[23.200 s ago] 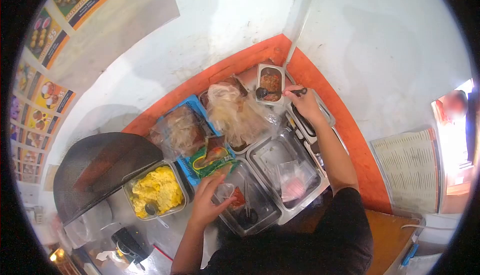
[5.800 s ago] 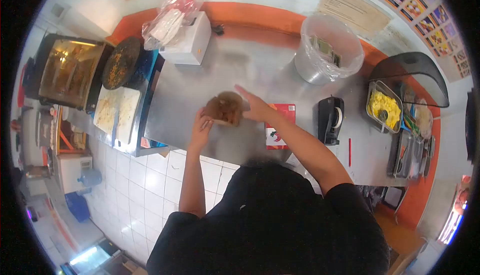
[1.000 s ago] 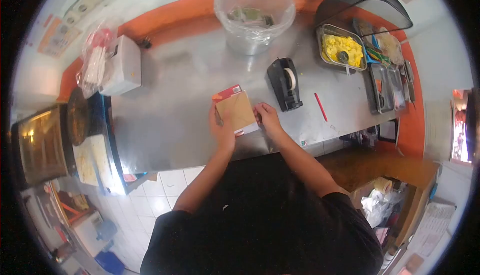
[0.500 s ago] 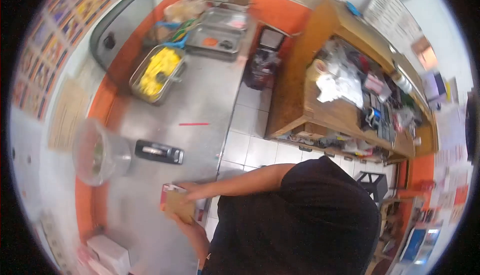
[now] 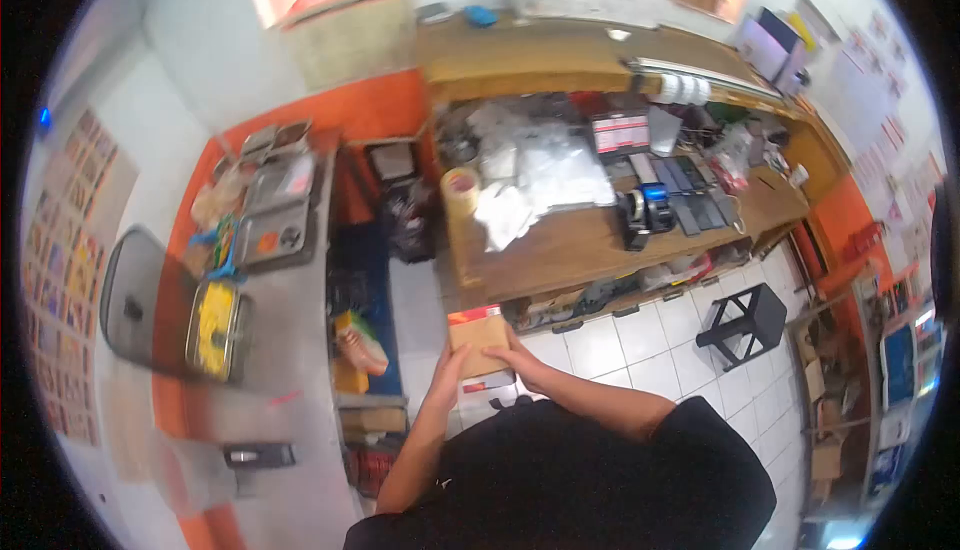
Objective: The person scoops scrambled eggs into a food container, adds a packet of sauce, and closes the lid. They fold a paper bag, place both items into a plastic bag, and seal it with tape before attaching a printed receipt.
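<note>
A small brown cardboard box [image 5: 479,338] with a red and yellow end is held out in front of my body. My left hand [image 5: 449,374] grips its left side, thumb on top. At the opposite side, my right hand [image 5: 520,362] is closed on it too. The fingers beneath the box are hidden. Another red and white edge shows just under the box; I cannot make out what it belongs to.
Ahead stands a wooden desk [image 5: 560,235] with plastic bags, a tape roll [image 5: 461,190] and a blue-black device [image 5: 645,212]. A black stool [image 5: 742,325] is at right. Left, a steel table [image 5: 300,350] bears a tray of yellow food [image 5: 215,330] and a black stapler-like object [image 5: 258,455].
I have turned right, from the steel table toward the wooden desk. The box has come off the table and is now held in the air between both hands.
</note>
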Available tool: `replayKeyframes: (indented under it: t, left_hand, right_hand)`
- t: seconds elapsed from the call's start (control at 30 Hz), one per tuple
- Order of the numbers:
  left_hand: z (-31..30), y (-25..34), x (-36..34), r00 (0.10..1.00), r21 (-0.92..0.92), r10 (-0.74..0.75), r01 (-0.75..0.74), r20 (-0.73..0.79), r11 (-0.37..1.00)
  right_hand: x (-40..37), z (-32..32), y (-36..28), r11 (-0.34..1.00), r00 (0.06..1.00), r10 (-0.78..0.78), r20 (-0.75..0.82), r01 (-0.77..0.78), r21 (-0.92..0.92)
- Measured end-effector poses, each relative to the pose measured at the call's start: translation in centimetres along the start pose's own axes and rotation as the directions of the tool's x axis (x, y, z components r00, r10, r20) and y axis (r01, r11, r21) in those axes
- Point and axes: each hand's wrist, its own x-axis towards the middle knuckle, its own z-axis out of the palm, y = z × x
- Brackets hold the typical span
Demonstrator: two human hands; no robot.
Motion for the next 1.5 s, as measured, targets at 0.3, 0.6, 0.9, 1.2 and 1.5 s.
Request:
replayKeyframes:
  t: [0.3, 0.6, 0.9, 1.2, 1.5]
  left_hand:
    - [18.8, 4.2, 25.5, 0.788, 0.522, -0.529, 0.322, 0.315, 0.790]
    - [19.5, 0.5, 40.9, 0.654, 0.537, -0.433, 0.048, 0.621, 0.842]
    - [23.9, 5.2, 51.5, 0.641, 0.604, 0.431, -0.760, 0.635, 0.240]
    - [28.4, 2.5, 57.0, 0.820, 0.666, -0.036, -0.489, 0.572, -0.563]
    - [30.0, 0.5, 58.1, 0.944, 0.718, -0.084, -0.298, 0.319, -0.629]
  right_hand:
    - [6.8, -18.3, -8.0, 0.932, 0.861, -0.098, -0.500, 0.255, 0.258]
    - [5.8, -22.0, -7.3, 0.998, 0.879, 0.066, -0.471, -0.055, 0.037]
    - [-7.2, -23.4, -14.1, 0.996, 0.965, 0.088, -0.248, -0.079, 0.046]
    - [-5.8, -30.6, -15.8, 0.977, 0.769, 0.166, -0.618, -0.043, 0.210]
    - [-4.4, -47.1, -22.3, 1.000, 0.853, -0.023, -0.521, 0.015, -0.020]
